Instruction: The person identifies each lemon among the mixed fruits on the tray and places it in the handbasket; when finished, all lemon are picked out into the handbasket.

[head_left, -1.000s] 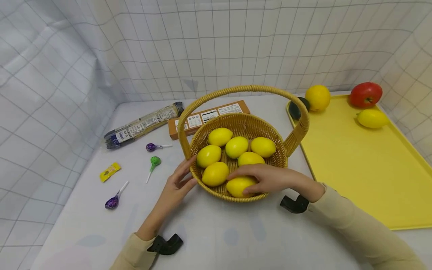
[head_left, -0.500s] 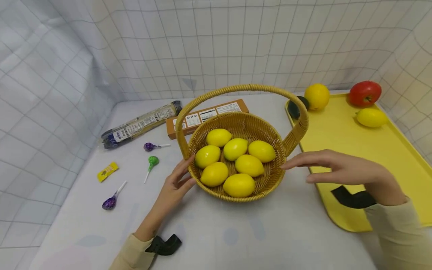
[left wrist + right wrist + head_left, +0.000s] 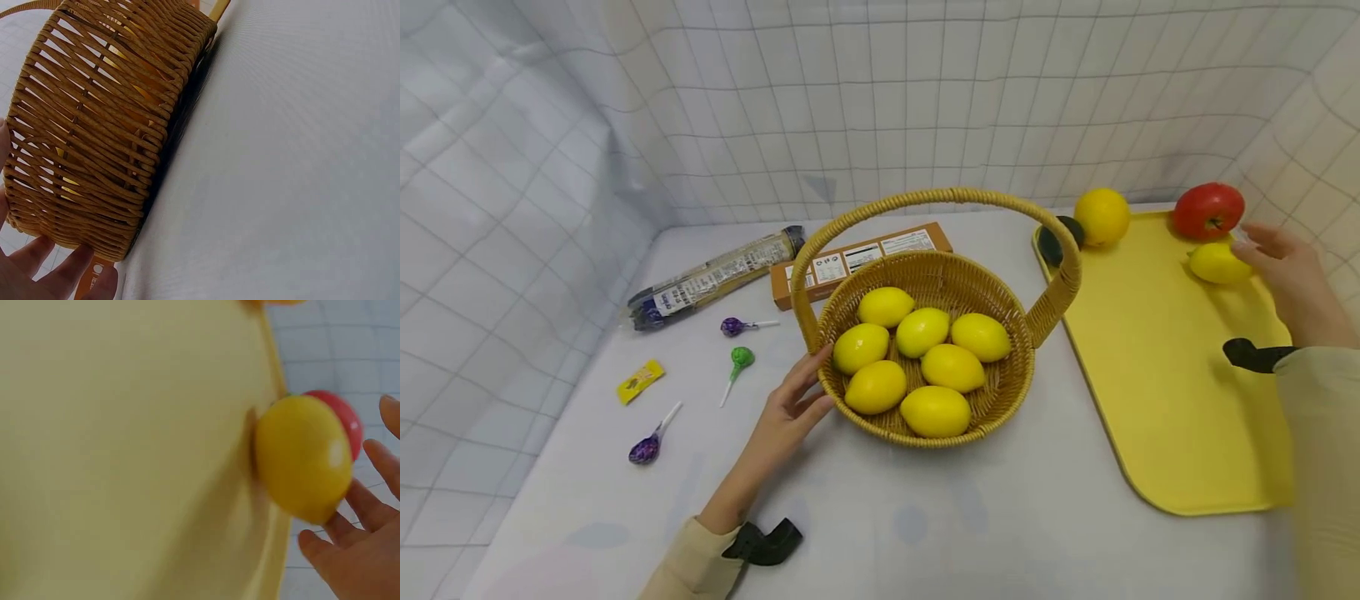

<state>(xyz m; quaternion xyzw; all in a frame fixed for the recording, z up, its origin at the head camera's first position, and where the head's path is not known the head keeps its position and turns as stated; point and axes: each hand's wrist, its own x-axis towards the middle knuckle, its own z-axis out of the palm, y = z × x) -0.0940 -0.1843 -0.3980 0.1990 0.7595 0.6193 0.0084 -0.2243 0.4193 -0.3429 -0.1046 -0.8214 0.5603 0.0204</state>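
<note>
The person's right hand (image 3: 1288,271) is over the far right corner of the flat yellow plastic tray (image 3: 1157,367), fingers spread and relaxed, gripping nothing. Its fingertips are at the single yellow lemon (image 3: 1217,262) lying on the tray; the right wrist view shows the fingers (image 3: 365,506) just beside that lemon (image 3: 303,456), though whether they touch it cannot be told. A red tomato (image 3: 1207,210) sits just behind the lemon.

The left hand (image 3: 790,404) rests with straight fingers against the outer left wall of the round woven wicker basket with an arched handle (image 3: 1000,408); the left wrist view shows the fingertips (image 3: 69,272) at the basket's base (image 3: 100,125). The basket stands on the white tabletop (image 3: 925,517), just left of the tray, and holds seven yellow lemons (image 3: 925,358).

At the tray's far left corner lie an orange-yellow round fruit (image 3: 1102,216) and a dark green object (image 3: 1054,239).
</note>
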